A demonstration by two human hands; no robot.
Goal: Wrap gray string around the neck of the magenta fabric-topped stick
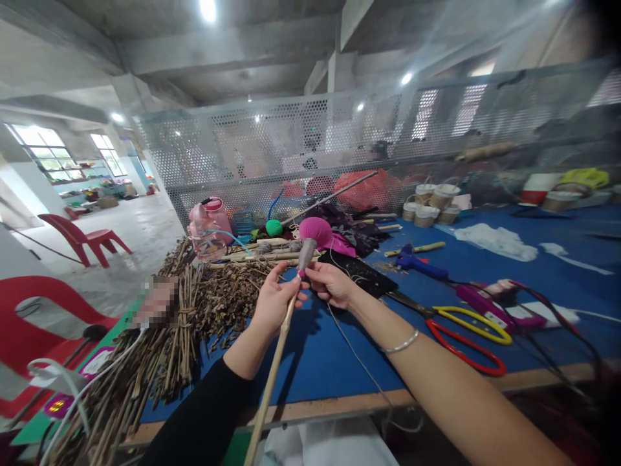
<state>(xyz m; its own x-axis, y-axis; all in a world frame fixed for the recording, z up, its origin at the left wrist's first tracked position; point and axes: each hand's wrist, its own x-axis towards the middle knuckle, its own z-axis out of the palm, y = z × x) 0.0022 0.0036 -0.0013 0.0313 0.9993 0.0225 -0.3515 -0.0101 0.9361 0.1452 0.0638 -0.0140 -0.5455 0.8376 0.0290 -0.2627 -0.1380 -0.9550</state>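
A long pale stick [276, 362] slants up from the bottom edge, with my left hand [276, 301] closed around its upper part. Above those fingers the stick carries a grey wrapped cone [306, 254], with a bit of magenta at its base. A rounded magenta piece [315, 230] shows just above or behind the cone; I cannot tell whether they are joined. My right hand [334, 283] pinches at the cone's base. Grey yarn [356, 362] trails from under its fingers and over the table's front edge. The fingertips partly hide the pinch.
Dried stalks in bundles [187, 323] cover the left of the blue table [334, 388]. On the right lie large scissors [466, 333], a blue glue gun [421, 264] and cables. Paper cups [431, 204] stand near the perforated metal screen [242, 149]. A pink jug [211, 226] stands behind the stalks.
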